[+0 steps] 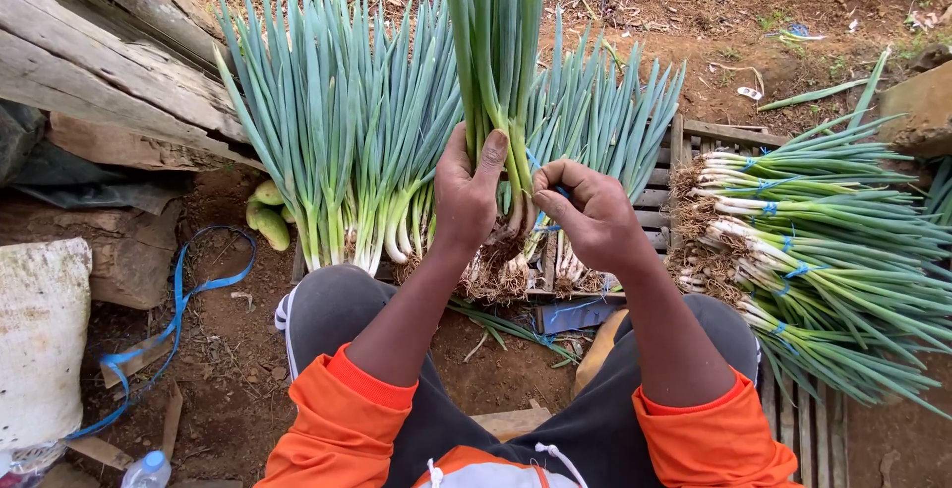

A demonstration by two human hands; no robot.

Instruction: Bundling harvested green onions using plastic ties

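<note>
The left hand (466, 190) is wrapping tight around a bunch of green onions (499, 61), holding it straight up by the white ends. The right hand (585, 212), just beside it, is curling shut and pinching a blue string (540, 166) against the bunch. More green onions (337, 141) are lying behind.

Your left hand (468, 190) is raised, fingers curled in a closed grip, thumb upright. Your right hand (587, 212) is just beside it, fingers pinched, both forearms bare below pushed-up sleeves.
</note>
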